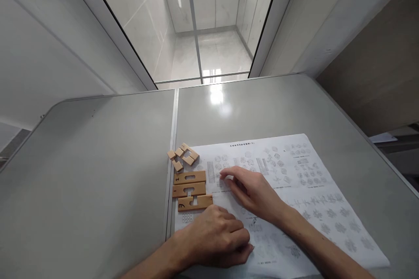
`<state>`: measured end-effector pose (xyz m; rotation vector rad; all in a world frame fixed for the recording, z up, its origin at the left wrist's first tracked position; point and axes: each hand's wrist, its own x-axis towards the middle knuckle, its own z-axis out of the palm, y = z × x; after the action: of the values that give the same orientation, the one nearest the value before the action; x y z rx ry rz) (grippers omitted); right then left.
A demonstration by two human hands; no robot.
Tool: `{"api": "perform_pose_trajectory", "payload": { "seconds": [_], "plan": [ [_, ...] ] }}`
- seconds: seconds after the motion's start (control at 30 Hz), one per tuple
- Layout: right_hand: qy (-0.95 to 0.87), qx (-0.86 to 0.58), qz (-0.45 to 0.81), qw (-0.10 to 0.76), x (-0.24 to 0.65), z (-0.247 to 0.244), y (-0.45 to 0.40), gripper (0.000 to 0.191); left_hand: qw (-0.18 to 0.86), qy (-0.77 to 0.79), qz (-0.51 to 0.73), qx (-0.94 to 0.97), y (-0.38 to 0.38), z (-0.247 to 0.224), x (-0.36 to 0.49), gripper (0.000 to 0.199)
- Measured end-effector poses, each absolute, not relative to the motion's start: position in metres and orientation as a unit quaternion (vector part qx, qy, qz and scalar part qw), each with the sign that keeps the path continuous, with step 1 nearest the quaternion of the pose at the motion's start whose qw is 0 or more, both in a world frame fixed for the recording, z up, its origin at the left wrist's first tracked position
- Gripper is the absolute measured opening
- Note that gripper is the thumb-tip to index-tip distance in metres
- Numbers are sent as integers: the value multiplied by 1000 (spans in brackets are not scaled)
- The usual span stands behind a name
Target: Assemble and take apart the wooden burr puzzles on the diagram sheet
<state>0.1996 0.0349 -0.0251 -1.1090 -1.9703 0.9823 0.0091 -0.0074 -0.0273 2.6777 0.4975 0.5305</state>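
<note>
My left hand (220, 236) rests on a printed paper sheet (317, 170) in loosely curled form, knuckles up, with nothing showing in it. Just beyond its knuckles lies a flat wooden puzzle piece marked 3 (195, 202). Above that are two more slotted wooden pieces, one marked 1 (178, 191) and one marked 2 (198, 178), stacked in a row. On the sheet's diagrams my right hand (250, 187) lies with its index finger stretched forward and the other fingers bent beneath. It holds nothing that I can see.
Short notched wooden blocks (190, 153) lie together at the sheet's upper left corner. The grey table (108, 161) has a metal seam strip (174, 117) running away from me. Beyond its far edge stands a framed glass door (196, 22).
</note>
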Motion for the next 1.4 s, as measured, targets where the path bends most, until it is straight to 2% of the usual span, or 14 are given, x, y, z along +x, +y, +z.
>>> {"api": "perform_pose_trajectory", "payload": {
  "seconds": [1.4],
  "plan": [
    [-743, -426, 394, 335, 198, -27, 34, 23, 173, 213, 187, 943, -6, -35, 5, 28]
  ]
}}
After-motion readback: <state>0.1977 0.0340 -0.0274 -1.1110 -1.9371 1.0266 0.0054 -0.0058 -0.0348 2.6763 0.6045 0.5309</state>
